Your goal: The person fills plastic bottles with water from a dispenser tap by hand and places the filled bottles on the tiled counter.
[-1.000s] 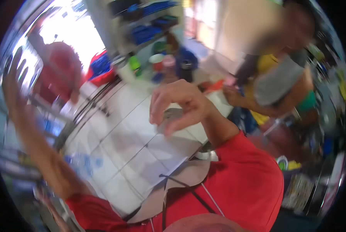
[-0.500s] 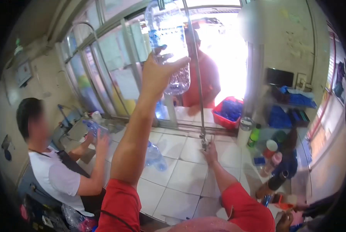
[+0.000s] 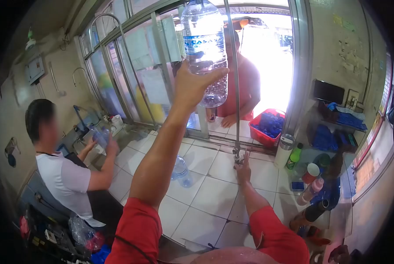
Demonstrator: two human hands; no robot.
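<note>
Raised high, my left hand (image 3: 196, 87) is wrapped around a large clear water bottle (image 3: 202, 39) with a blue-printed label. The bottle is upright, its neck reaching the top edge of the view, and bubbles or droplets show in its lower part. Beside it rises a thin metal pipe (image 3: 235, 97). At the foot of this pipe, my right hand (image 3: 242, 168) is closed on a small metal valve (image 3: 237, 155), one finger pointing up. Two clear bottles, one of them this bottle (image 3: 182, 172), stand close together on the white tiled counter (image 3: 201, 198) between my arms.
At left a co-worker (image 3: 67, 165) holds another clear bottle (image 3: 101, 137). Outside the window opening stands a person (image 3: 245, 83), hands on the ledge near a red basket (image 3: 266, 136) with blue contents. Bottles and tumblers, including a green bottle (image 3: 295, 156), line the counter's right side.
My view has shifted a little, so the scene sits differently in it. Both my hands keep their places on bottle and valve. The person outside has brought a hand onto the ledge.
</note>
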